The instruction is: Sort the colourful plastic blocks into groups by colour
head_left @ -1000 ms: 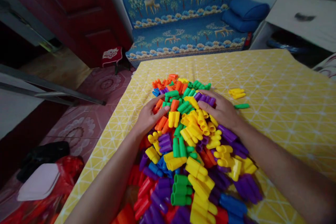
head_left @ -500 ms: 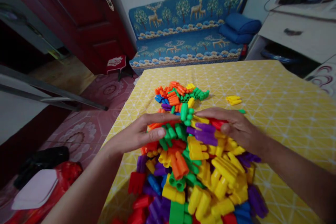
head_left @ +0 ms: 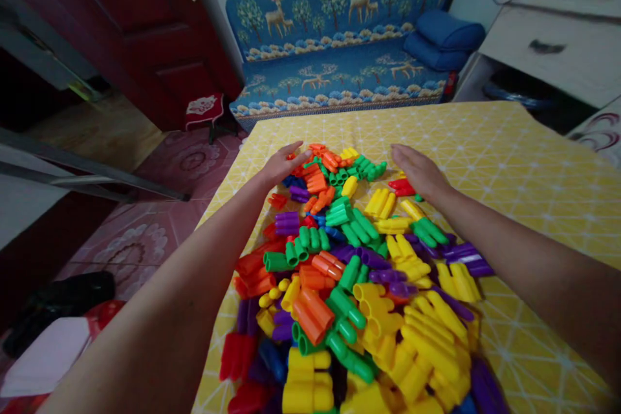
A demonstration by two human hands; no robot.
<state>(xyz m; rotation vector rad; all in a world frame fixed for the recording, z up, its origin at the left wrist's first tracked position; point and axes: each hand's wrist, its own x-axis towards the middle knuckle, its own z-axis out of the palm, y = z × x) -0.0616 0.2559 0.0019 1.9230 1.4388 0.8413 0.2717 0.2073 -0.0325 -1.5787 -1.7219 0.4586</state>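
Nearest the person, yellow blocks (head_left: 431,336) are heaping at the lower right, with red blocks (head_left: 237,356) lying at the lower left. From there the loose pile is stretching away along the cloth-covered surface (head_left: 528,226), its long axis running from the person toward the far edge and narrowing as it goes. Green blocks (head_left: 359,226) are filling its middle. Farther on, a red block (head_left: 402,187) is lying just below the palm of the right hand (head_left: 421,171); whether they are touching cannot be told. That hand is standing open, fingers straight, enclosing nothing visible. At the pile's far end, orange blocks (head_left: 315,178) and a green cluster (head_left: 371,170) are lying between the two hands. The left hand (head_left: 285,165) is nearer to the orange ones, its thumb spreading from the fingers, open at their left side, with no grip showing; contact is unclear. Beyond the surface, a blue settee (head_left: 330,77) is standing.
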